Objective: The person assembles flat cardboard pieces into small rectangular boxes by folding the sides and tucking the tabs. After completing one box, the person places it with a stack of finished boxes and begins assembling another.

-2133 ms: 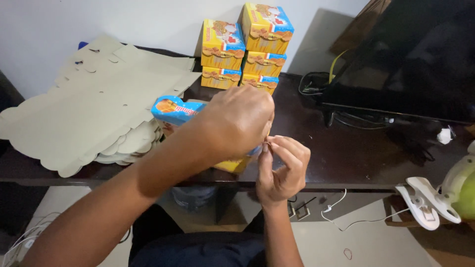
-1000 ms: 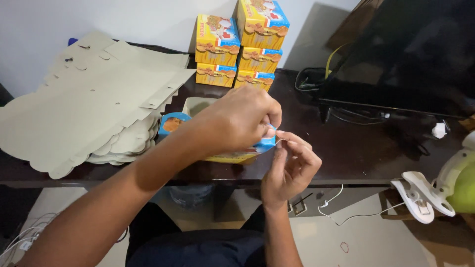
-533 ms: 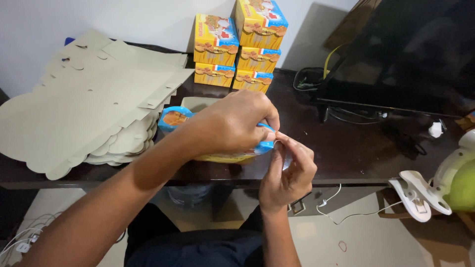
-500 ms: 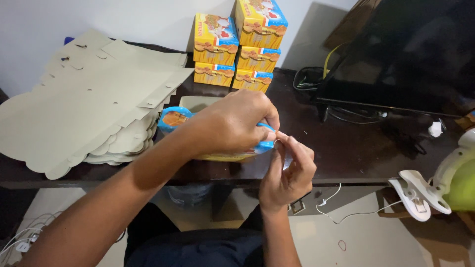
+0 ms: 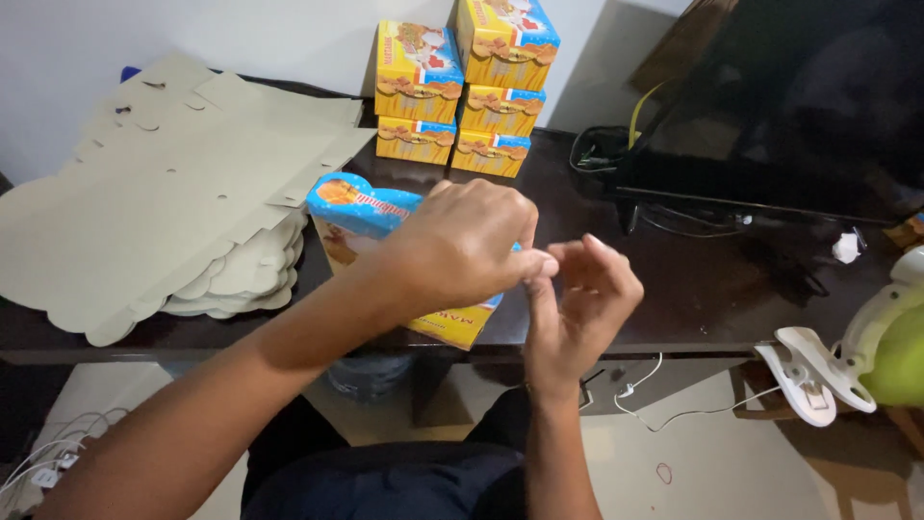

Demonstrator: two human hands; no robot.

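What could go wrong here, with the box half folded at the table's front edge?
The half-folded box overhangs the table edge under the left hand; it could slip off. The right hand pinches a small flap, which might tear or crease. A wide elbow could nudge the flat cardboard stack.

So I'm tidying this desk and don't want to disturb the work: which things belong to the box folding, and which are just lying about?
In use:
- left hand and right hand, on the half-folded box
- stack of flat card blanks
- finished yellow and blue boxes

Lying about:
- dark screen
- black cables
- white clip
- crumpled white scrap
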